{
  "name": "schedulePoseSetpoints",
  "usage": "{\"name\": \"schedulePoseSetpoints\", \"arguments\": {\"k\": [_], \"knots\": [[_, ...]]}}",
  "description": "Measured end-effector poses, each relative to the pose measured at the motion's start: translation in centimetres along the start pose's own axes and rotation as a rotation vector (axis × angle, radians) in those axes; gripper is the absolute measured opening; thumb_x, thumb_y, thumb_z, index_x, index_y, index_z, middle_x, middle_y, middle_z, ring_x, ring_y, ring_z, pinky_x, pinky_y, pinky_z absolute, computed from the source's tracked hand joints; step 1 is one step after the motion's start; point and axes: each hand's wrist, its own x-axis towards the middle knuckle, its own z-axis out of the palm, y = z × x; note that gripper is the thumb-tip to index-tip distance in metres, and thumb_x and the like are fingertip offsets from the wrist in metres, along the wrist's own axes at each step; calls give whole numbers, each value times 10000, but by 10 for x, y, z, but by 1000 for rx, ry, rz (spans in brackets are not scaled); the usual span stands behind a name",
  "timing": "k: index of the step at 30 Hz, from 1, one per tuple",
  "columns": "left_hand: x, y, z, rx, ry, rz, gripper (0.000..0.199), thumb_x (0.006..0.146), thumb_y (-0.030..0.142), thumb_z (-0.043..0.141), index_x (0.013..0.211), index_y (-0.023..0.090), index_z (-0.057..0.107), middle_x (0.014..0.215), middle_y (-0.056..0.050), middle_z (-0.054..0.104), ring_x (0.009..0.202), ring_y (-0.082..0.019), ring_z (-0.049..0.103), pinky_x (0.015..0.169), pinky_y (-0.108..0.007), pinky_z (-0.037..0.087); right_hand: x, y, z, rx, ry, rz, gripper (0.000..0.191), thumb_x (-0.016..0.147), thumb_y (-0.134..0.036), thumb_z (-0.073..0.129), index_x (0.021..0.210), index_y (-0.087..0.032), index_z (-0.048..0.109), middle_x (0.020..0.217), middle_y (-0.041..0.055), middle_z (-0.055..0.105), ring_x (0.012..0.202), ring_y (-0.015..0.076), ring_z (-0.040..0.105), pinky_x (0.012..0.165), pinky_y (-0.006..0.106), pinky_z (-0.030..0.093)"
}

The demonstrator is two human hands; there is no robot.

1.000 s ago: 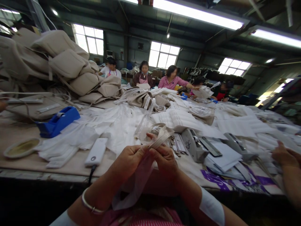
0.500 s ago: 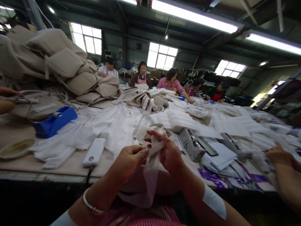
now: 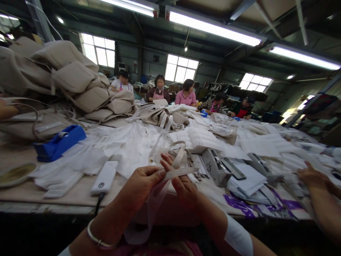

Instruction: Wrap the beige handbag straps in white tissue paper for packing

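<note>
My left hand [image 3: 147, 181] is closed, pinching a light beige strap [image 3: 181, 172] between thumb and fingers. The strap runs to the right across my right hand [image 3: 183, 186], whose fingers are spread apart and partly hidden behind it. More of the strap curls in a loop just beyond the fingertips. From beneath my left hand hangs a thin translucent white strip [image 3: 156, 204], dropping over the table edge. A pale, bag-like piece [image 3: 170, 211] lies below my hands, mostly in shadow.
A white power bank [image 3: 104, 177] with a cable and a blue tape dispenser [image 3: 60, 142] lie to the left. Grey dispensers [image 3: 216, 167] and a phone [image 3: 233, 168] sit right. Beige bags [image 3: 77, 76] are heaped behind. A co-worker's hands [image 3: 311, 177] work at far right; several people sit opposite.
My right hand has opened and turned, its fingers spreading behind the strap. The strap's end now sticks out to the right, and the translucent strip has shifted left under my left hand.
</note>
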Motion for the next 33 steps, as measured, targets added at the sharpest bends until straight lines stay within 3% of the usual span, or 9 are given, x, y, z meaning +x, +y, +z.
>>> {"name": "schedulePoseSetpoints", "arguments": {"k": [4,8,11,15,19,22,25,28,33], "knots": [[-5,-2,3,244,76,117,221,818,371,678,878,176,764,825,-51,725,772,-169,608,713,-255,449,-2,3,5,265,18,118,546,924,-500,496,1443,-356,405,1574,-6,269,1451,280,219,1178,496,161],[-9,-2,1,480,126,271,207,836,357,651,803,183,757,859,-48,713,807,-179,608,710,-254,442,8,8,-5,921,238,265,592,887,-651,416,1396,-355,470,1470,54,458,1294,304,487,1076,533,352],[-10,-4,-1,580,110,277,208,840,351,644,792,180,752,785,-35,696,748,-169,602,674,-254,440,18,9,-18,1079,388,403,536,901,-639,393,1203,-278,648,1301,75,621,1200,293,571,1045,519,393],[-9,-4,-1,582,90,303,227,885,348,588,873,195,755,892,-34,727,845,-180,639,754,-262,465,26,4,-26,899,442,318,484,920,-579,436,1145,-231,689,1179,89,690,1156,281,599,1069,505,364],[-9,2,-3,599,94,352,224,898,341,575,894,215,760,926,-27,734,883,-175,651,795,-258,477,25,-1,-28,599,422,182,495,937,-566,430,1235,-235,644,1225,90,667,1246,276,531,1105,500,313],[-9,8,-3,579,107,384,169,857,325,634,872,228,772,951,-23,733,901,-173,656,801,-247,485,24,-5,-33,509,376,145,479,954,-543,413,1267,-246,622,1256,81,651,1271,271,511,1114,500,304],[-11,12,-1,521,154,296,147,784,309,708,886,222,768,863,-16,740,804,-167,667,723,-242,502,23,-12,-36,477,308,137,462,967,-526,398,1280,-261,612,1247,69,658,1263,264,523,1124,503,292],[-11,13,0,488,239,187,283,715,309,760,982,220,743,798,-3,741,729,-168,665,673,-250,510,21,-21,-36,430,248,124,436,970,-505,415,1286,-273,606,1255,63,655,1249,260,539,1116,495,313],[-11,17,-2,474,197,96,290,663,358,790,891,188,734,811,-21,736,763,-187,659,708,-265,503,18,-29,-34,376,315,91,407,973,-463,439,1277,-257,614,1249,74,657,1237,260,550,1096,481,352]]}}
